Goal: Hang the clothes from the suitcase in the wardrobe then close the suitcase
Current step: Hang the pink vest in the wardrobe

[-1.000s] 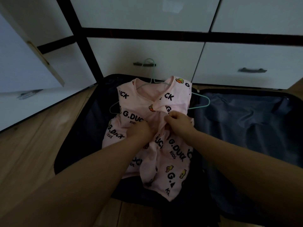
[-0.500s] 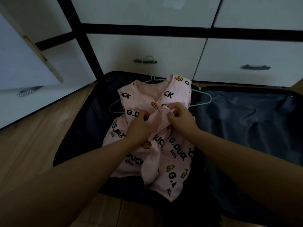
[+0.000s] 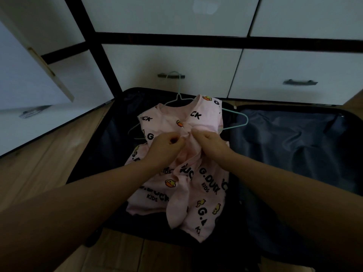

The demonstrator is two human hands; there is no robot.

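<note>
From the head camera, a pink garment (image 3: pixel 198 185) printed with ducks and black lettering lies in the left half of an open dark suitcase (image 3: pixel 290 138) on a wooden floor (image 3: pixel 35 173). A teal hanger (image 3: pixel 238 119) sits in its neck, hook toward the white wardrobe drawers (image 3: pixel 176 67) at the far side. The left hand (image 3: pixel 164 147) and right hand (image 3: pixel 210 143) each pinch the fabric at the garment's middle front, close together.
</note>
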